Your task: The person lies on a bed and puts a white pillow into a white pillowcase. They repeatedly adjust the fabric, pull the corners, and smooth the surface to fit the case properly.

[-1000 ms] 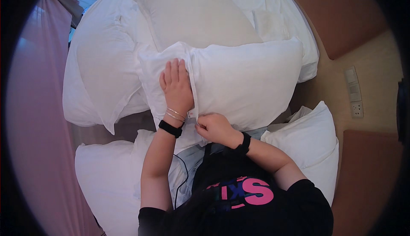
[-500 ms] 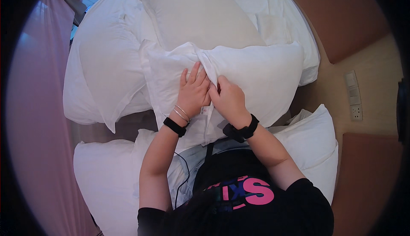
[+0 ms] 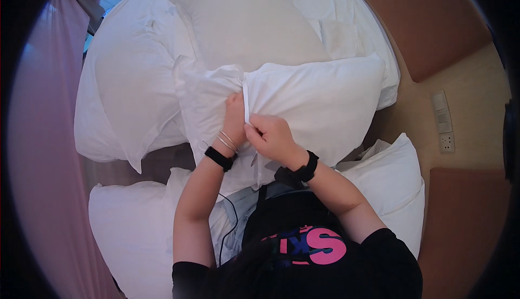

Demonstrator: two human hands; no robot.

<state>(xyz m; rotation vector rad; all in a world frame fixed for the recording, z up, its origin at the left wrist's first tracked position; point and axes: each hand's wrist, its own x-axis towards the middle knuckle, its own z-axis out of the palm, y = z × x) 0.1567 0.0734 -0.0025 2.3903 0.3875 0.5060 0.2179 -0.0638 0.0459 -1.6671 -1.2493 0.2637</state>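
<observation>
A white pillow in a white pillowcase [image 3: 319, 101] lies across in front of me, partly on the bed. My right hand [image 3: 273, 139] is closed, pinching the raised edge of the case's opening [image 3: 246, 96] between thumb and fingers. Just left of that edge is my left hand [image 3: 235, 117], bent at the knuckles, its fingers hidden behind the fabric of the opening. Loose cloth of the case [image 3: 203, 93] bunches to the left of it.
Beyond lie a large white pillow [image 3: 249, 17] and another pillow [image 3: 135, 82] on the bed. White bedding [image 3: 127, 218] is close around me. Brown panels [image 3: 417, 23] and a socket strip [image 3: 444, 120] are on the right wall; a pink curtain [image 3: 49, 136] hangs left.
My left hand, flat with fingers spread before, has bent and its fingers have slipped behind the opening's edge. My right hand has moved slightly left and nearer, holding the edge taut.
</observation>
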